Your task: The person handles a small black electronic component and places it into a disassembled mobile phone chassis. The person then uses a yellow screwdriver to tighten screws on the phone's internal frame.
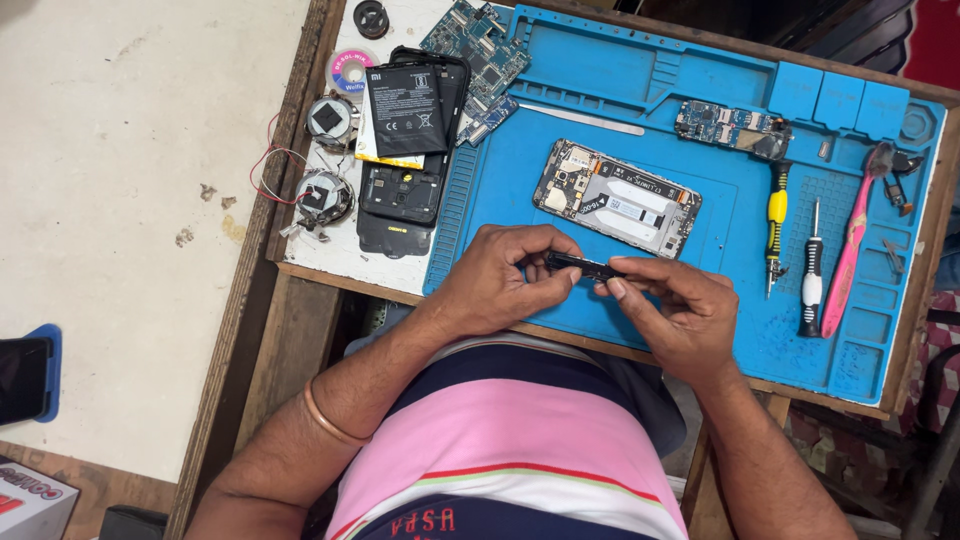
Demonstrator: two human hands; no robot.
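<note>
Both my hands hold a small, narrow black part (583, 266) just above the near edge of a blue work mat (620, 100). My left hand (500, 280) pinches its left end between thumb and fingers. My right hand (672, 305) grips its right end with the fingertips. Just beyond my hands an opened phone (616, 199) lies on the mat with its back cover off and its inner parts showing.
A flat black battery (405, 108) rests on a black phone shell (405, 190) left of the mat, beside two round parts with wires (325, 160). Circuit boards (475, 45), (725, 126) lie at the mat's back. A screwdriver (775, 225), a precision driver (811, 275) and a pink toothbrush (850, 245) lie at the right.
</note>
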